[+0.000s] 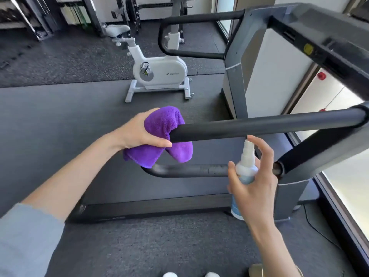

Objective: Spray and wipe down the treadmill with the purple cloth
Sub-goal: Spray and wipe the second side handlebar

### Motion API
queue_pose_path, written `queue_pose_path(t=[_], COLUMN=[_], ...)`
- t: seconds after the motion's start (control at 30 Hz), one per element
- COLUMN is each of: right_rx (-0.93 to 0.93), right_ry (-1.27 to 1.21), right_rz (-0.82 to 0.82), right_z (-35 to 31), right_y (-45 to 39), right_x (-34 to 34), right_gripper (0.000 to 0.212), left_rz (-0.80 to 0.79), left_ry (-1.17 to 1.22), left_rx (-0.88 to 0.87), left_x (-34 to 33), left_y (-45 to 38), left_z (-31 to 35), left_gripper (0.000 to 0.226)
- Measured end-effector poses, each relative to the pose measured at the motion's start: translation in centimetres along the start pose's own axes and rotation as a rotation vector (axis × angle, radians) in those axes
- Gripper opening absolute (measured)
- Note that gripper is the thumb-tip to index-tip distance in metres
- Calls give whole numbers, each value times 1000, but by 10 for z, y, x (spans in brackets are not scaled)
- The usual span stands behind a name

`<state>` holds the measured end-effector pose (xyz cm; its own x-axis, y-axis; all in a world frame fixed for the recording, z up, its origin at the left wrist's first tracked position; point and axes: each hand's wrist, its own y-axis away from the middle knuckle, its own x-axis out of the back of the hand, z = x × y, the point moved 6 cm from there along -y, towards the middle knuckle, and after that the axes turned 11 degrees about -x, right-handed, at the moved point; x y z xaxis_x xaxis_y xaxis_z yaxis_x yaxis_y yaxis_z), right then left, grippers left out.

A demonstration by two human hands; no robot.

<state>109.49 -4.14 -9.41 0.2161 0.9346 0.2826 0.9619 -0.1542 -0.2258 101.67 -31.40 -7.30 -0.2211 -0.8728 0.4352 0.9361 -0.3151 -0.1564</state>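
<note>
The treadmill (pixel 235 80) stands in front of me, its near black handrail (pixel 269 124) crossing the middle of the view. My left hand (pixel 137 130) grips the purple cloth (pixel 165 136), which is wrapped over the rail's left end and hangs down below it. My right hand (pixel 255 180) holds a white spray bottle (pixel 246 168) upright just below the rail, index finger on top of the nozzle. The treadmill belt (pixel 79 136) lies beneath, with the lower part of the rail loop (pixel 189 170) under the cloth.
A white exercise bike (pixel 159 72) stands beyond the treadmill. Weight racks (pixel 40 17) line the back wall. The far handrail (pixel 191 37) and the console (pixel 329 43) rise at upper right, with windows (pixel 343 176) along the right. My shoes (pixel 189 274) show at the bottom edge.
</note>
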Motion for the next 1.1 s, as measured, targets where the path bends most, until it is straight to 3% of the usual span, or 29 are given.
queue_pose_path(t=[0.2, 0.33, 0.53, 0.9, 1.1], right_rx=[42, 16, -7, -67, -35], right_ry=[16, 36, 83, 123, 109], right_rz=[-28, -37, -23, -82, -123], right_z=[-7, -3, 8, 24, 20], right_y=[23, 31, 42, 52, 50], right_x=[-18, -22, -13, -13, -18], right_gripper=[61, 62, 61, 65, 66], left_rz=[464, 756, 1001, 1450, 1659], left_ry=[-121, -106, -98, 184, 571], left_rx=[-211, -161, -107, 159, 408], left_x=[-1, -11, -25, -78, -126], left_y=[41, 66, 84, 98, 88], left_z=[-21, -45, -74, -120, -132], left_gripper=[72, 67, 66, 62, 72])
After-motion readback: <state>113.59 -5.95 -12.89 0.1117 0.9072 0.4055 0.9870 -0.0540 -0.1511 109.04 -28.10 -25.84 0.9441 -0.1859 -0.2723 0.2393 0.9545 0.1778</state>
